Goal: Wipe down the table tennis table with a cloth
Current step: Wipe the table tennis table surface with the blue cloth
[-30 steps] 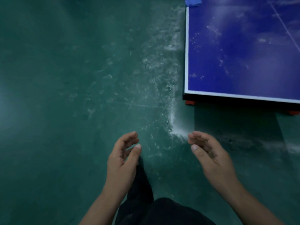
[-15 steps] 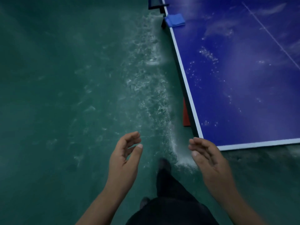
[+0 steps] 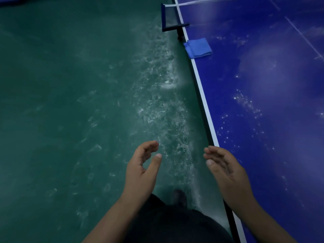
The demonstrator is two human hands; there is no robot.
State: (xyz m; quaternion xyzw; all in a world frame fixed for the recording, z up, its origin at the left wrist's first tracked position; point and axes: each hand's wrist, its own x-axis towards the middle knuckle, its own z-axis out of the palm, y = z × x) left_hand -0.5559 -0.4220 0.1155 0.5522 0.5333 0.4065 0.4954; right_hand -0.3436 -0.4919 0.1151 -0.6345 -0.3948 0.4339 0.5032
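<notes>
The blue table tennis table (image 3: 263,102) fills the right side, its white edge line running diagonally; white specks and smears dot its surface. A folded blue cloth (image 3: 198,48) lies on the table's left edge, close to the net post. My left hand (image 3: 142,171) hovers over the green floor with fingers loosely curled, holding nothing. My right hand (image 3: 228,172) hangs over the table's edge, fingers relaxed and empty. Both hands are far short of the cloth.
The net and its clamp (image 3: 171,17) stick out past the table's side at the top. The green floor (image 3: 70,102) on the left carries a band of white dust and shoe prints along the table. My dark trousers and a shoe (image 3: 178,197) show below.
The view has moved forward along the table's left side: the corner has passed behind, the cloth and net have come closer. Both hands keep the same empty, loosely curled pose.
</notes>
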